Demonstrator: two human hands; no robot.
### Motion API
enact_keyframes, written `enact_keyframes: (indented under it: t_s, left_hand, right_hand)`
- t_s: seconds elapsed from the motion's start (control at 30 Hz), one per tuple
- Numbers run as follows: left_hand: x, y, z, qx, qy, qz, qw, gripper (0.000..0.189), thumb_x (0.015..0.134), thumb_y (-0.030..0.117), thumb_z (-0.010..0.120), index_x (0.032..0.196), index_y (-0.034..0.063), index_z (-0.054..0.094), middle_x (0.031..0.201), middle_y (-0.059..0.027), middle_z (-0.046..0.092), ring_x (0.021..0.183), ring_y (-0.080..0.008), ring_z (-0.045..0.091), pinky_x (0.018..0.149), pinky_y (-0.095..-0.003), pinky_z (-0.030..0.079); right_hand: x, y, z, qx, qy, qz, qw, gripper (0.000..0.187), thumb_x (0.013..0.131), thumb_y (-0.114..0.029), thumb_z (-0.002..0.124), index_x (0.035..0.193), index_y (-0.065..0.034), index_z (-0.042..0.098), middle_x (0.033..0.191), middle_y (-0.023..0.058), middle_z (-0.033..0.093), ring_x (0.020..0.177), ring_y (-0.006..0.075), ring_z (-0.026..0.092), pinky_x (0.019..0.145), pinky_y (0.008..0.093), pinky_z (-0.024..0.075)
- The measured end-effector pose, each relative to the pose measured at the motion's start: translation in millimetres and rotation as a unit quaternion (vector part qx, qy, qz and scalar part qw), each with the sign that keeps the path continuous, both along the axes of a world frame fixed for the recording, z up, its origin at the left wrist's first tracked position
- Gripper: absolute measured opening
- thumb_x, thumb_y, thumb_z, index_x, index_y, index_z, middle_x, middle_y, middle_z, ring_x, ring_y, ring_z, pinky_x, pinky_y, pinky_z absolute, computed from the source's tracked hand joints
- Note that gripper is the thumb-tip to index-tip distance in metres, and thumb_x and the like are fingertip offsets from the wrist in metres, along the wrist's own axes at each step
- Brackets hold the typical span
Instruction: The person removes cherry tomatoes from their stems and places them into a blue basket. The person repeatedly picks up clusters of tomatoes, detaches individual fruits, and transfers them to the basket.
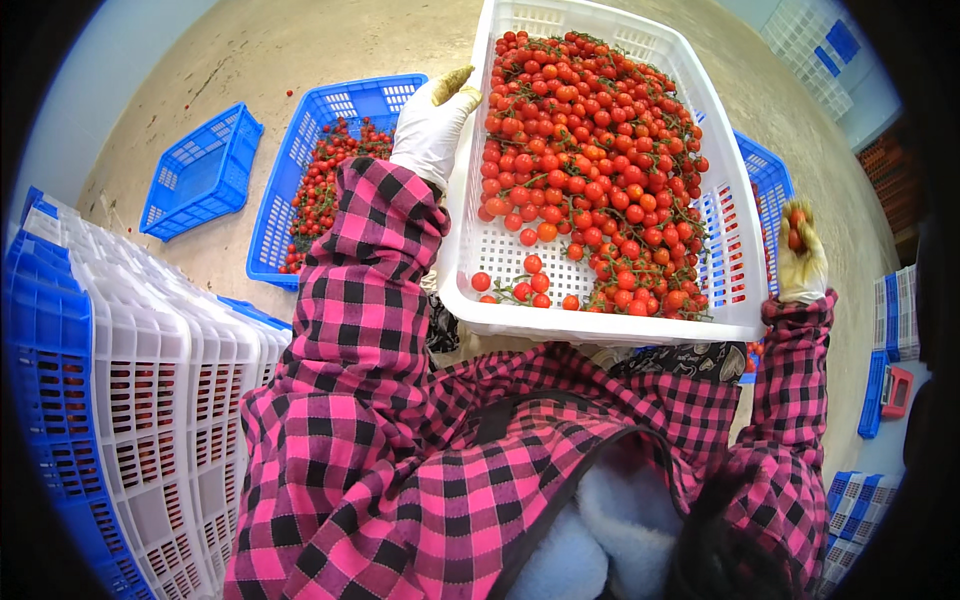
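Observation:
A white plastic crate (600, 324) heaped with red cherry tomatoes on green stems (592, 142) stands in front of me, with a few tomatoes apart near its close left corner. My left hand (437, 120), in a white glove stained yellow-green at the fingers, is at the crate's left rim; whether it grips the rim is not plain. Out to the right of the crate, my right hand (801, 255), in a stained glove, is closed around a few cherry tomatoes (796, 229), above the edge of a blue crate (772, 176) that also holds tomatoes.
Left of the white crate, a blue crate (274, 225) of tomatoes and an empty blue crate (202, 169) stand on the floor. Stacked white crates (150, 352) and blue crates (49, 322) rise close on my left. More crates (896, 311) stand at far right, beside a red object (896, 391).

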State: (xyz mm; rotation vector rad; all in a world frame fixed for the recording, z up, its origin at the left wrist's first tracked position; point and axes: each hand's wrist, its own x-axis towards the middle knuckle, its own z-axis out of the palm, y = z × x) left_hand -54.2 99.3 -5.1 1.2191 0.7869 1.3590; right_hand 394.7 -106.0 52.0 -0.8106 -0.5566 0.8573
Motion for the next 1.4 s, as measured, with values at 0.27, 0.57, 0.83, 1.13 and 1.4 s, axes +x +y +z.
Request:
enact_keyframes:
  t_s: [0.27,0.57,0.83,1.13,1.4]
  left_hand:
    - [7.5,9.4,-12.8,-0.055,-0.091,-0.030,0.994,0.030,0.082,0.006,0.058,0.110,-0.0017,0.058,0.106,-0.0083,0.060,0.099,-0.0155,0.054,0.090,-0.0264,0.041]
    - [-1.6,-8.6,-7.0,-0.058,-0.064,-0.020,0.996,0.026,0.086,0.008,0.054,0.110,0.0005,0.057,0.108,-0.0068,0.060,0.099,-0.0144,0.056,0.087,-0.0279,0.044]
    - [0.7,-13.9,4.0,-0.008,0.038,-0.024,0.999,0.028,0.086,0.013,0.055,0.112,0.0021,0.058,0.109,-0.0066,0.061,0.098,-0.0127,0.056,0.087,-0.0260,0.042]
    - [0.1,-25.0,5.3,-0.062,-0.066,-0.074,0.993,0.030,0.087,0.008,0.053,0.114,-0.0058,0.053,0.107,-0.0088,0.058,0.098,-0.0142,0.053,0.090,-0.0249,0.040]
    - [-3.5,-29.8,9.1,-0.077,-0.066,-0.089,0.991,0.032,0.086,0.008,0.054,0.114,-0.0065,0.052,0.108,-0.0097,0.057,0.099,-0.0146,0.052,0.089,-0.0244,0.040]
  right_hand:
    - [211.4,-99.8,-188.3,-0.434,0.131,-0.100,0.886,0.032,0.089,-0.020,0.044,0.116,-0.0035,0.051,0.112,0.0160,0.056,0.100,0.0345,0.054,0.093,0.0498,0.0414]
    - [78.0,1.1,-20.2,-0.188,-0.318,-0.167,0.914,0.027,0.087,-0.017,0.055,0.110,-0.0040,0.054,0.106,0.0053,0.058,0.091,0.0150,0.053,0.074,0.0328,0.0451]
    - [-228.6,106.0,-22.3,-0.038,-0.768,0.458,0.446,0.047,0.069,0.009,0.052,0.111,-0.0122,0.058,0.112,0.0083,0.056,0.094,0.0245,0.058,0.080,0.0306,0.0482]
    - [-247.3,126.9,-94.2,-0.107,-0.802,0.521,0.272,0.036,0.065,-0.006,0.065,0.100,-0.0105,0.058,0.109,0.0077,0.052,0.090,0.0276,0.057,0.074,0.0348,0.0493]
    - [-230.9,105.7,-76.5,-0.065,-0.661,0.544,0.513,0.033,0.060,0.009,0.043,0.086,-0.0025,0.059,0.091,0.0111,0.059,0.084,0.0267,0.059,0.075,0.0326,0.0490]
